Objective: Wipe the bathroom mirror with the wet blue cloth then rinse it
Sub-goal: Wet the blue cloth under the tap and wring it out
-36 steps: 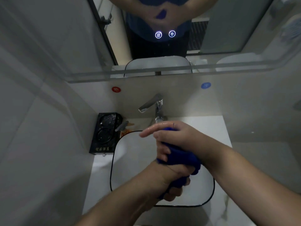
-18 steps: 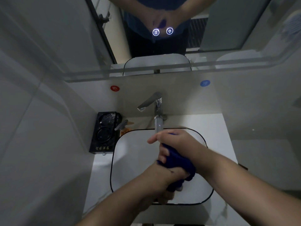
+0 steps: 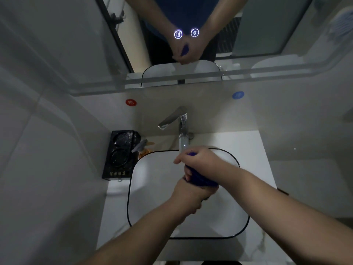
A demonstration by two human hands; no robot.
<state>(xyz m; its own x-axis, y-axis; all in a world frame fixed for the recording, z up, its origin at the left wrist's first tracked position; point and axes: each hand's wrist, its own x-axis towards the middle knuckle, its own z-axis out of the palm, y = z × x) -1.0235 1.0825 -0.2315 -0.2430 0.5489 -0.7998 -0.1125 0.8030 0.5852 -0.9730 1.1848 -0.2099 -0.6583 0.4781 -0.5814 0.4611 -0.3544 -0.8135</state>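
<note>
Your right hand point(image 3: 202, 161) on top and your left hand point(image 3: 191, 197) beneath both curl tight round the bunched blue cloth point(image 3: 198, 179), held over the white sink point(image 3: 152, 190) just under the water point(image 3: 183, 143) running from the tap point(image 3: 180, 119) below the mirror point(image 3: 76, 44).

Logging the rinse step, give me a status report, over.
Left hand and right hand both grip blue cloth. Cloth at running tap, over basin. Nothing in the way.

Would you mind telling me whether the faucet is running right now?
On: water streams from the faucet onto the blue cloth, gripped by the left hand and right hand over the sink.
</note>
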